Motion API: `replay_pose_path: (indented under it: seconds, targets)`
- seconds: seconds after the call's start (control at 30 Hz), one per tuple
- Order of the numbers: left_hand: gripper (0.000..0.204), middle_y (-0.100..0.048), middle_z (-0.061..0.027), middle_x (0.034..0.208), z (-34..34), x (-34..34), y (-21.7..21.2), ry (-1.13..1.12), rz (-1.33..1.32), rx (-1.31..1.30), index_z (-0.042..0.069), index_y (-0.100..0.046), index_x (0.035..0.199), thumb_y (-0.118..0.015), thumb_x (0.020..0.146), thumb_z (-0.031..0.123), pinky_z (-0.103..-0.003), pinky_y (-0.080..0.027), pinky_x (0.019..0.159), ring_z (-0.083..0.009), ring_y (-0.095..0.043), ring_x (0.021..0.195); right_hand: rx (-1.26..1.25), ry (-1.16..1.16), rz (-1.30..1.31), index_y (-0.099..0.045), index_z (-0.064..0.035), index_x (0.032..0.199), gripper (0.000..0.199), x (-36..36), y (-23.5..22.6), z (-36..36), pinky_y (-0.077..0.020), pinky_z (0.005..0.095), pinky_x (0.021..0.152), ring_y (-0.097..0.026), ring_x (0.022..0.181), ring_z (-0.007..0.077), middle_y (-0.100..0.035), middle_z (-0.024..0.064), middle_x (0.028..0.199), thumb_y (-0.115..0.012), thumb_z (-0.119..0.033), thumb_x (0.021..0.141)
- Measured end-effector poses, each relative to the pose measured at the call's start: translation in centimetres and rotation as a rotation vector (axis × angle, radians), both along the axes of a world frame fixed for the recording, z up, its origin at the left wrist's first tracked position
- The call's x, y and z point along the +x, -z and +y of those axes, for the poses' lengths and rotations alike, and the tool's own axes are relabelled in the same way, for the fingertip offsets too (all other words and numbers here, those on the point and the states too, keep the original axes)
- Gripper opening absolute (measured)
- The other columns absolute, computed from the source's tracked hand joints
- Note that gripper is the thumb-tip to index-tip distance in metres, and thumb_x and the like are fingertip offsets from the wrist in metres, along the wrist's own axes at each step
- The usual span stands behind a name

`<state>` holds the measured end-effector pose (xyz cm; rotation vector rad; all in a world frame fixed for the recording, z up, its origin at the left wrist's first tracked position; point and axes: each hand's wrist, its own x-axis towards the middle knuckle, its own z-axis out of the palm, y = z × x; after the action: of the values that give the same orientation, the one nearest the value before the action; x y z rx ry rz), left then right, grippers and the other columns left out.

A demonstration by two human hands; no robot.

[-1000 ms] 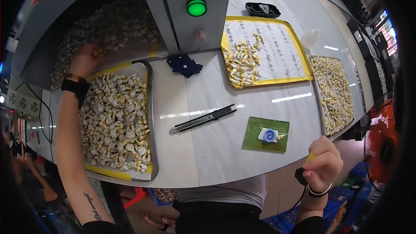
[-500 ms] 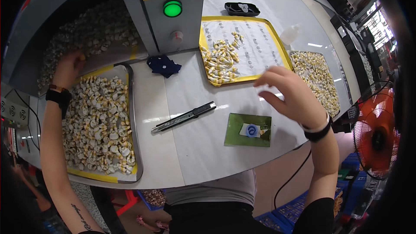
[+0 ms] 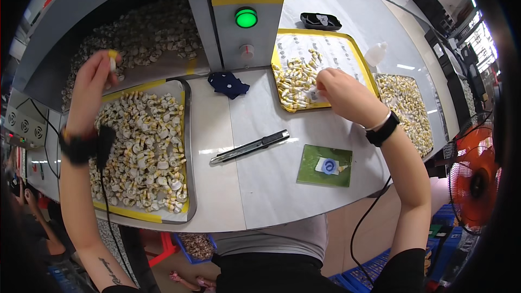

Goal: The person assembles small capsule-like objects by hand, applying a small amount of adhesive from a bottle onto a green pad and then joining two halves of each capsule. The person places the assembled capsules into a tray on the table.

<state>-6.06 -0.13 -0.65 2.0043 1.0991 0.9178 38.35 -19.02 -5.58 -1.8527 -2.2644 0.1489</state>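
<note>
My left hand (image 3: 93, 84) is raised at the mouth of the grey machine, its fingers pinching a small white piece with a yellow end (image 3: 113, 61). Below it lies the left tray (image 3: 190, 146), heaped with similar loose white-and-yellow pieces (image 3: 144, 152). My right hand (image 3: 347, 93) is over the near edge of the yellow-rimmed tray (image 3: 312, 105), fingers bunched together beside neatly laid slim white-and-yellow pieces (image 3: 293, 81). Its fingertips are partly hidden, and what they hold cannot be made out.
A heap of whitish pieces (image 3: 146, 38) fills the grey machine (image 3: 247, 38). On the table lie a box cutter (image 3: 249, 147), a green pad with a blue ring (image 3: 306, 171), a dark blue cloth (image 3: 228, 84), a black case (image 3: 321, 21) and a white bottle (image 3: 375, 54). Another filled tray (image 3: 407, 111) stands far right.
My left hand has come up and out from the machine's heap with a piece in its fingers. The right hand has moved left onto the yellow-rimmed tray, its fingers closing. The view has shifted.
</note>
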Motion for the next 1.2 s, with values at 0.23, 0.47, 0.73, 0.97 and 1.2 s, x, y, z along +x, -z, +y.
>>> replay_pose_path:
  seconds: [0.23,0.47,0.73,0.97,1.2]
  targets:
    - [0.025,-0.066,-0.0146,0.096,-21.5,3.1,-0.8,0.765,-0.347,-0.863,-0.002,-0.063,0.101,-0.044,0.103,0.014,-0.031,-0.052,0.073,-0.0186,-0.064,0.084,0.149,0.001,0.405,-0.066,-0.0016,0.090,0.014,-2.6,-4.6,-7.2,-0.0474,0.0277,0.057,-0.061,0.061,0.0177,-0.064,0.0082,0.076,-0.063,0.008,0.080]
    - [0.022,-0.064,-0.0134,0.112,-25.9,8.1,6.1,0.663,-0.619,-1.442,-0.006,-0.060,0.115,-0.048,0.100,0.003,-0.030,-0.054,0.084,-0.0153,-0.063,0.090,0.115,-0.092,0.104,-0.062,-0.0045,0.092,0.020,-4.6,-2.9,-12.1,-0.0513,0.0332,0.061,-0.063,0.072,0.0213,-0.063,0.0064,0.077,-0.066,-0.001,0.073]
    - [0.038,-0.065,-0.0180,0.109,-26.7,11.5,8.5,0.704,-1.000,-1.341,-0.004,-0.049,0.131,-0.055,0.100,0.019,-0.028,-0.053,0.081,-0.0141,-0.063,0.086,0.144,-0.083,-0.040,-0.061,-0.0047,0.089,0.020,-5.3,-1.3,-12.2,-0.0497,0.0298,0.059,-0.058,0.075,0.0203,-0.057,0.0047,0.081,-0.065,-0.004,0.070]
    - [0.053,-0.065,-0.0168,0.107,-27.1,12.1,8.6,0.724,-0.981,-1.360,-0.003,-0.050,0.129,-0.061,0.096,0.037,-0.027,-0.051,0.080,-0.0159,-0.064,0.088,0.061,-0.087,0.017,-0.063,-0.0038,0.088,0.020,-5.3,-2.0,-12.8,-0.0493,0.0315,0.061,-0.057,0.074,0.0217,-0.057,0.0059,0.080,-0.064,-0.001,0.069]
    - [0.047,-0.067,-0.0094,0.102,-26.8,12.9,8.0,0.651,-0.906,-1.340,-0.005,-0.060,0.121,-0.064,0.094,0.033,-0.028,-0.052,0.087,-0.0139,-0.064,0.093,0.189,-0.051,0.396,-0.068,-0.0031,0.086,0.022,-6.8,-3.8,-13.0,-0.0498,0.0305,0.057,-0.061,0.068,0.0221,-0.064,0.0072,0.081,-0.072,0.004,0.066]
